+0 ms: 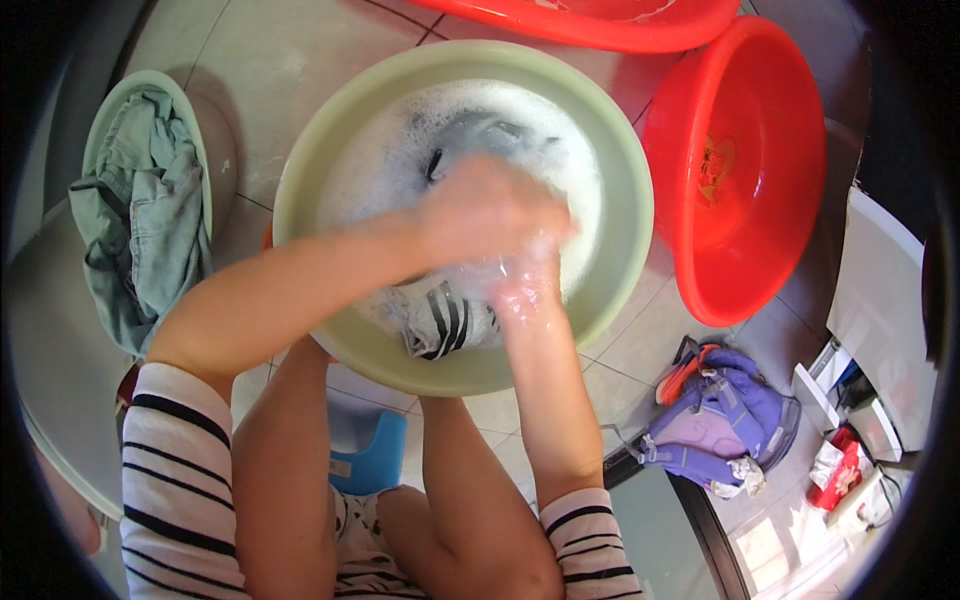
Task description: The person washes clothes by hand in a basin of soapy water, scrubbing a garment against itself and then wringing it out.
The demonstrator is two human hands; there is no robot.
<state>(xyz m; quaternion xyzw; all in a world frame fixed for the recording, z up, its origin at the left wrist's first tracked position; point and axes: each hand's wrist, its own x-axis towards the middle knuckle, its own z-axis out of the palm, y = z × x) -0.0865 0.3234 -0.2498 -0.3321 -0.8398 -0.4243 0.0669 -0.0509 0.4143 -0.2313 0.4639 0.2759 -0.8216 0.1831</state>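
Observation:
A pale green plastic basin (626,300) holds foamy water. My left hand (499,210), blurred by motion, is over the middle of the basin and overlaps my right hand (529,274), which is wet and sudsy. Both hands are close together at a soaked garment; the blur and the overlap hide their fingers, so their grip does not show. A white cloth with black stripes (448,319) lies in the water just below the hands. Dark grey fabric (487,135) shows through the foam beyond them.
Pale blue-green denim clothing (161,202) hangs over a light green bucket (94,154) at left. A red basin (780,180) leans at right, near another red basin (637,34) at the top. A purple backpack (709,431) rests on the tiled floor. A blue plastic stool (379,457) shows between the legs.

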